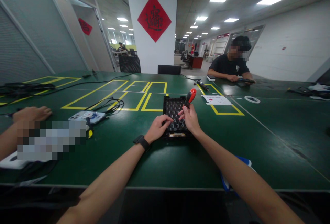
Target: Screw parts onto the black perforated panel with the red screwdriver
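A black tray with a patterned inside lies on the green table, between my two hands. My left hand, with a dark band on its wrist, rests at the tray's left side, its fingers bent over the inside; whether they pinch anything is too small to tell. A red and black screwdriver stands tilted in my right hand, held over the tray's right part with its handle up. A pale strip shows at the tray's near edge.
Left of the tray are a phone, cables and another person's hand. A paper sheet, a tape roll and a seated person are rightward. A blue and white item lies under my right forearm.
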A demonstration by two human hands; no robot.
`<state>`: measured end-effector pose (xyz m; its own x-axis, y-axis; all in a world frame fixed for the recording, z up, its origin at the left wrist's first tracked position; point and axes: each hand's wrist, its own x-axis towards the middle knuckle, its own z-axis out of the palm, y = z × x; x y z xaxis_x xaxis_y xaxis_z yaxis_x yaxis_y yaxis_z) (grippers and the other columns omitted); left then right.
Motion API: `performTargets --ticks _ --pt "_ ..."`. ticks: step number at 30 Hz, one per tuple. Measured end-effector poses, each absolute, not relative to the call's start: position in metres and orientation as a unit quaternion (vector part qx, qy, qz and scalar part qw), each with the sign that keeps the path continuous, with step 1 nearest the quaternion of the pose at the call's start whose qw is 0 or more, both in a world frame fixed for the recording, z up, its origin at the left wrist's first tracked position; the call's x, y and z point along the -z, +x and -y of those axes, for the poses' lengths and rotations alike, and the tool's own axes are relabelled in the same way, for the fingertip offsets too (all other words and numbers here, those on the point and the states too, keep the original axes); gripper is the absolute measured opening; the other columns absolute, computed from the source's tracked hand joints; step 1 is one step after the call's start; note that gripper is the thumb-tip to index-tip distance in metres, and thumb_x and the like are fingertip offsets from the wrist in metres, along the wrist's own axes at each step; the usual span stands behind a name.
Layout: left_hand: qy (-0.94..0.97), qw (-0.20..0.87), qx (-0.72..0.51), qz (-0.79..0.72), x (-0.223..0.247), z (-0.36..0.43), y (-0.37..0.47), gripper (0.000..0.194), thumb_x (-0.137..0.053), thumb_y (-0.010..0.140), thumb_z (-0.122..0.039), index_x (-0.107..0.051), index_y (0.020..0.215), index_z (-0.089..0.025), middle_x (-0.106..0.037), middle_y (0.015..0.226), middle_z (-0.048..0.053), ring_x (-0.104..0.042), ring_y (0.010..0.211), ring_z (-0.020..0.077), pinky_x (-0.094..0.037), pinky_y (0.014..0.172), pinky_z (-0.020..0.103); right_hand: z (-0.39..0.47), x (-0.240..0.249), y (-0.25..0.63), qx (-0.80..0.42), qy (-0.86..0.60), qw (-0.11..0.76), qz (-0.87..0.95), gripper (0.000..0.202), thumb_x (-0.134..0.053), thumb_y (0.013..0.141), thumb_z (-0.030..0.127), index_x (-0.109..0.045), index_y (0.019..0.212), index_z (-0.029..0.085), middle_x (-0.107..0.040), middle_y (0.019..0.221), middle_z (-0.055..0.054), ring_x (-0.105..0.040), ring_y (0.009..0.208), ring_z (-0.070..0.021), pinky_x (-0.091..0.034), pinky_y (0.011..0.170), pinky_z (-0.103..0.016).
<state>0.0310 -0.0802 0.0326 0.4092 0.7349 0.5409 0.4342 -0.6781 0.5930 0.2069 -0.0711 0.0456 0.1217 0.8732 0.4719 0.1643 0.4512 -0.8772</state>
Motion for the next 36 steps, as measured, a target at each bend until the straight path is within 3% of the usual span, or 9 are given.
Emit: performTargets --ticks 22,36 --pt "0.823 0.176 -0.411 -0.351 -0.03 0.079 0.03 0.019 -0.045 0.084 -0.025 -0.062 0.088 -0.019 -0.063 0.089 0.003 -0.056 0.085 0.0156 -0.04 0.083 0.031 0.072 -0.047 0.21 -0.245 -0.458 0.617 0.591 0.028 -0.039 0.084 0.044 -0.045 0.094 0.019 -0.054 0.056 0.006 -0.045 0.038 -0.0067 -0.037 0.041 -0.018" --pt "0.811 0.201 -0.421 -0.354 -0.027 0.077 0.032 0.022 -0.056 0.076 -0.025 -0.062 0.096 -0.018 -0.064 0.092 0.004 -0.057 0.084 0.0156 -0.044 0.081 0.031 0.076 -0.052 0.199 -0.319 -0.385 0.707 0.5 0.029 -0.035 0.086 0.044 -0.042 0.098 0.019 -0.057 0.061 0.003 -0.045 0.04 -0.0058 -0.036 0.041 -0.017"
